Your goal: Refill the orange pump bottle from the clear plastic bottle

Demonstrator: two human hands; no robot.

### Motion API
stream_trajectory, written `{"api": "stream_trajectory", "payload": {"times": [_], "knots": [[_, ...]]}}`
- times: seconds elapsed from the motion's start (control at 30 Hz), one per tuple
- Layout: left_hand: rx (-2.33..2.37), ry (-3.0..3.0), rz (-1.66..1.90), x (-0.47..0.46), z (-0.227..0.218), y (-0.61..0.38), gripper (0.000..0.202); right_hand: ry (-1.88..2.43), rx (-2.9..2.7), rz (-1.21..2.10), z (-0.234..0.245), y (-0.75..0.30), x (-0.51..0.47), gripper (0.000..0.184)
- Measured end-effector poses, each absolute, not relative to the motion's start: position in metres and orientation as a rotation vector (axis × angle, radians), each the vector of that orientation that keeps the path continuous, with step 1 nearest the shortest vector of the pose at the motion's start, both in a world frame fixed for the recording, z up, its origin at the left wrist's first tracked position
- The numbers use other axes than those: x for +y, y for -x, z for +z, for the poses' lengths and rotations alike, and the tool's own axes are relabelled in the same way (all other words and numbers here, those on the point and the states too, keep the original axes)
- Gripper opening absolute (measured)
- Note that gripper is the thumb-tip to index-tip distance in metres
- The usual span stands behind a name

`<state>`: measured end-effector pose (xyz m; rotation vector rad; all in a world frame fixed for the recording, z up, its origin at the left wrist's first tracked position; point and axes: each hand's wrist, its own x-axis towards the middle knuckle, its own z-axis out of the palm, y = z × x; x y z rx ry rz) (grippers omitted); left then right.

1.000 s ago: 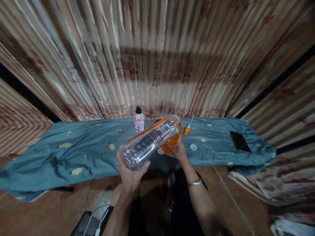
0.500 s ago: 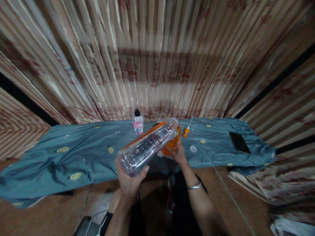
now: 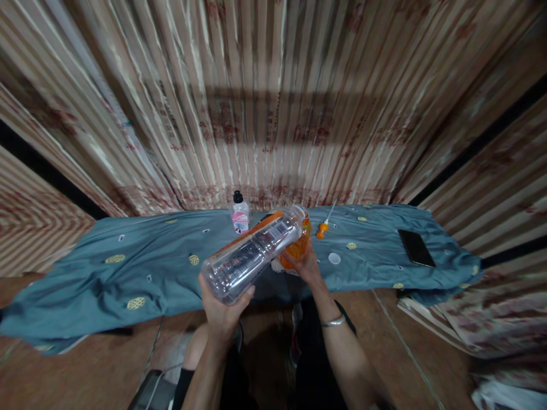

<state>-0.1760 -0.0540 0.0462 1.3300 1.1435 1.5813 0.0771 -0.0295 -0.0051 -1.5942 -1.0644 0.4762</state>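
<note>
The left hand (image 3: 222,304) grips the base of a big clear bottle (image 3: 252,256), held near the middle and tilted so its neck rises to the far right, meeting an orange container (image 3: 299,242) that the right hand (image 3: 304,265) clasps from below, forearm stretched forward with a bangle at the wrist. Under them runs a worktop draped in blue-grey cloth (image 3: 149,256). It carries a small black-capped bottle (image 3: 240,215) at the far edge, a white cap (image 3: 334,258) just right of the hands and a dark phone (image 3: 416,247) far right, with a striped curtain (image 3: 273,114) behind.
</note>
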Motion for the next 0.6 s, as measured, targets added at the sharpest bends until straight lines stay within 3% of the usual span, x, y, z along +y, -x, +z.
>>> {"api": "stream_trajectory", "payload": {"times": [0.6], "knots": [[1.152, -1.205, 1.707, -0.058, 0.048, 0.167, 0.088, 1.575, -1.085, 0.487, -0.014, -0.079, -0.028, 0.097]]}}
